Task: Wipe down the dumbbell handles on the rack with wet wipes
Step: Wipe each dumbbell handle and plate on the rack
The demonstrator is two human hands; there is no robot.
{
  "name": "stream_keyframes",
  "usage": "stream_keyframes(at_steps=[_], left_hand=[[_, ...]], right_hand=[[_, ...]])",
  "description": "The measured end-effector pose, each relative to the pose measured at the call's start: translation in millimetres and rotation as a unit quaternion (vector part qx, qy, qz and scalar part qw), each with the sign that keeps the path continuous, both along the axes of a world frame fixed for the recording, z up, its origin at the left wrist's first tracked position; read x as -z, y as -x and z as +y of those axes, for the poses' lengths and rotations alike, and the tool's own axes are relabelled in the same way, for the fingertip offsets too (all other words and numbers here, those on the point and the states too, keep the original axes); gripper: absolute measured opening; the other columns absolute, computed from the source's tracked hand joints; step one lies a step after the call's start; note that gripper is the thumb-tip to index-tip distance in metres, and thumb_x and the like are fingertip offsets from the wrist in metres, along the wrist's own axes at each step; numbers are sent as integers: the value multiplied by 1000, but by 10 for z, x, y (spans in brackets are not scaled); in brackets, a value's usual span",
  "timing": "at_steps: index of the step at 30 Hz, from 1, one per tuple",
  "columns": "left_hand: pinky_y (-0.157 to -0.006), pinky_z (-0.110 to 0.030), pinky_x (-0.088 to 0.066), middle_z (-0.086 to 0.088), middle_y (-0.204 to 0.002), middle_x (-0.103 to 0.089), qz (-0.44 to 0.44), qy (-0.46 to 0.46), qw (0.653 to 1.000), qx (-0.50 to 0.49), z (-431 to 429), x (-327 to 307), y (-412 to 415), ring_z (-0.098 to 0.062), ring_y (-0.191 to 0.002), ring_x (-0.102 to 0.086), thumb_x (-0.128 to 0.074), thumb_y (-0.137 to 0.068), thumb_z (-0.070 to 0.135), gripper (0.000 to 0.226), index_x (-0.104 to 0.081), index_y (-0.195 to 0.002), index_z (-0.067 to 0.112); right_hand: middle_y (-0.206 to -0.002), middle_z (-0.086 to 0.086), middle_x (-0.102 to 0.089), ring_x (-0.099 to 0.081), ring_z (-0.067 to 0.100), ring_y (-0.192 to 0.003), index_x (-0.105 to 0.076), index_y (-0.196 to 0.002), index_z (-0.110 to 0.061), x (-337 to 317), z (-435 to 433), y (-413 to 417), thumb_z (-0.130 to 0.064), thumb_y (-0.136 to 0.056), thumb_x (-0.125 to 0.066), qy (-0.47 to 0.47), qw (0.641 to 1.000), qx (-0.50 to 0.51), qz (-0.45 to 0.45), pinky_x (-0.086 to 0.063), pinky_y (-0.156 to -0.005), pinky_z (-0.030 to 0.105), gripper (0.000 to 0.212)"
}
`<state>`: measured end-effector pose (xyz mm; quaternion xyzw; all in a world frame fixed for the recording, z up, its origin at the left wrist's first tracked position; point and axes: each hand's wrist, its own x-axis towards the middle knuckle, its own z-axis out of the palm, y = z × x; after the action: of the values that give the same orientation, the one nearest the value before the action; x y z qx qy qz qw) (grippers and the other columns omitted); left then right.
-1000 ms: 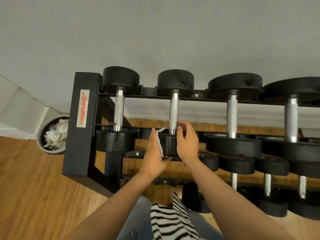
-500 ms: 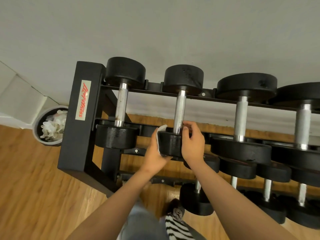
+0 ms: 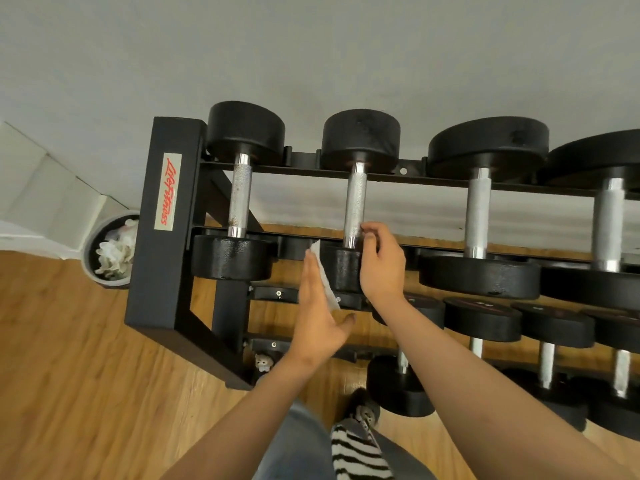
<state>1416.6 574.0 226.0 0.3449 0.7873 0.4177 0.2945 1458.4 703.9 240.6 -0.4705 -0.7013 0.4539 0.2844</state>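
A black dumbbell rack point(image 3: 166, 271) holds several dumbbells on its top tier. The second dumbbell from the left has a knurled steel handle point(image 3: 355, 202) and a black near head point(image 3: 344, 271). My left hand point(image 3: 318, 317) is flat, fingers straight, with a white wet wipe point(image 3: 323, 277) lying against its palm just left of that near head. My right hand point(image 3: 381, 263) lies over the right side of the same head, its curled fingertips touching the lower end of the handle. The leftmost dumbbell's handle point(image 3: 239, 195) is free.
A grey bin point(image 3: 91, 261) with crumpled used wipes stands on the wood floor left of the rack, by the wall. Heavier dumbbells point(image 3: 479, 209) fill the top tier to the right, and more sit on the lower tiers point(image 3: 483, 318). My legs are below.
My left hand has flattened and drawn back toward me off the near head, with the wipe still on its palm. My right fingers have shifted up to the handle's lower end.
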Motion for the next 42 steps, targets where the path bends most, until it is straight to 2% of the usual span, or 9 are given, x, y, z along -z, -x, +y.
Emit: stream_keyframes(at_steps=[5,9,12,16,22,26,30,34,42], left_hand=[[-121,-39,6,-7,-160,29,263,59,952,144,82,-155,-141,-21,-147,26,-69,-82,45,120,24,-151,13],[-121,-40,12,-11,-156,34,318,80,920,217,157,-298,-127,-21,-145,32,-63,-82,35,116,29,-148,9],[-119,-30,15,0,-155,39,257,64,933,243,111,-375,-39,-12,-143,35,-59,-90,26,107,32,-145,17],[-115,-9,1,17,-161,6,104,-61,985,125,30,-492,44,4,-148,7,-57,-93,5,89,4,-153,32],[-124,-35,-12,5,-163,-14,123,-36,991,-43,-64,-340,297,-4,-149,-8,-45,-103,15,59,-18,-155,18],[-123,-33,-14,0,-162,-20,110,-31,991,-69,-2,-290,378,-9,-149,-13,-38,-105,22,53,-20,-154,16],[-121,-30,-15,-1,-162,-21,21,-30,995,-88,261,-331,389,-12,-149,-16,-36,-106,26,52,-22,-155,15],[-117,-32,-19,0,-160,-26,-153,-40,973,-166,659,-394,353,-16,-147,-23,-31,-107,33,49,-26,-154,20],[-108,-28,-31,1,-146,-49,-93,-24,972,-213,747,-276,341,-15,-135,-42,-36,-106,35,41,-45,-143,21]], right_hand=[[-102,-3,-65,-62,10,-93,-61,-112,-17,4,1,-14,-17,-103,-41,17,1000,3,23,-53,-80,28,21],[-108,-5,-62,-60,5,-100,-58,-117,-14,-87,55,-137,-17,-105,-39,118,989,-2,88,-52,-94,33,24],[-124,-6,-56,-51,0,-116,-54,-127,-18,-153,-42,-403,-16,-105,-38,103,987,37,118,-40,-105,25,27],[-139,-7,-48,-41,3,-132,-55,-127,-23,-231,-385,-549,-11,-102,-42,-27,995,-24,96,-31,-112,21,30],[-158,5,-30,-17,16,-149,-39,-148,-11,-257,-665,-217,-32,-100,-23,-242,945,-171,-137,-7,-120,36,54],[-159,8,-23,-14,22,-149,-32,-151,-8,-67,-653,-136,-30,-100,-24,-289,900,-188,-268,-6,-119,42,56],[-162,5,-17,-9,19,-151,-23,-153,-11,-18,-556,-281,-32,-100,-23,-302,891,-224,-254,-3,-123,37,57],[-162,-2,6,12,11,-149,2,-153,-20,-79,-337,-264,-42,-99,-13,-214,929,-209,-219,8,-120,31,60],[-159,-7,20,21,8,-147,8,-152,-23,35,-495,-376,-39,-101,-14,-128,961,-205,-136,10,-120,34,58]])
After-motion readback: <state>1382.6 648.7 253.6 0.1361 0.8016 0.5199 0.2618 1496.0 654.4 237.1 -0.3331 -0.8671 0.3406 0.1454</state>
